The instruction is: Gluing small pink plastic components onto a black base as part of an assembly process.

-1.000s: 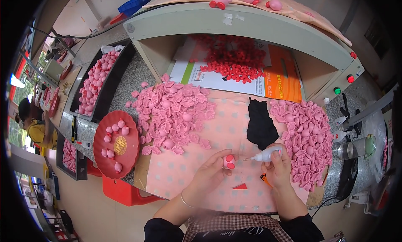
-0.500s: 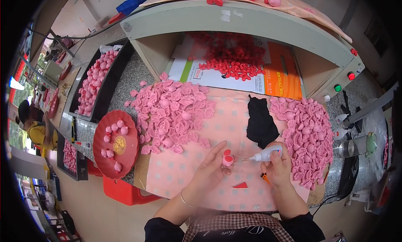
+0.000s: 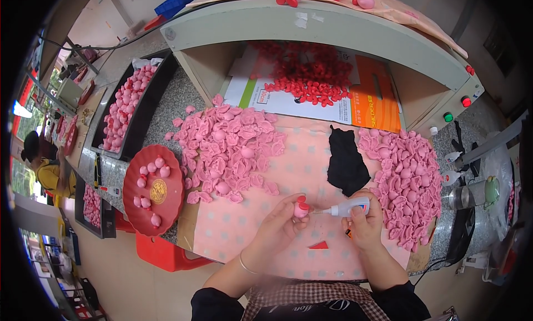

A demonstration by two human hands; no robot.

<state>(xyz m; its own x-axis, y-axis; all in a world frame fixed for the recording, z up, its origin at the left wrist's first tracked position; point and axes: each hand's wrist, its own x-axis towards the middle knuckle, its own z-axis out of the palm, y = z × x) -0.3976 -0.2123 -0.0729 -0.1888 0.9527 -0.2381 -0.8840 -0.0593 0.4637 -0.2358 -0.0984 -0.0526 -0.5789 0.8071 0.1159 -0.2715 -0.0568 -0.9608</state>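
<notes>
Between the fingertips of my left hand (image 3: 277, 224) is a small round pink figure (image 3: 301, 210) with red pieces on top. My right hand (image 3: 367, 224) is closed around a small white glue bottle (image 3: 352, 206), tilted nearly level. Its thin nozzle points left and reaches the figure's side; whether it touches I cannot tell. Partly hidden by my right hand lies an orange and black object (image 3: 348, 232). A red triangular scrap (image 3: 318, 245) lies below my hands on the pink dotted cloth (image 3: 244, 249).
Pink molded pieces form a left heap (image 3: 227, 149) and a right heap (image 3: 408, 187). Between them lies a black cloth (image 3: 347, 162). A red plate (image 3: 133, 193) and a black tray (image 3: 150, 99) hold pink figures. Red parts (image 3: 316, 90) lie under the shelf (image 3: 311, 24). A person (image 3: 50, 174) sits far left.
The figure has turned in my left fingers, its red pieces now seen more from the side. The glue bottle has levelled out and shifted slightly left, its nozzle closer to the figure.
</notes>
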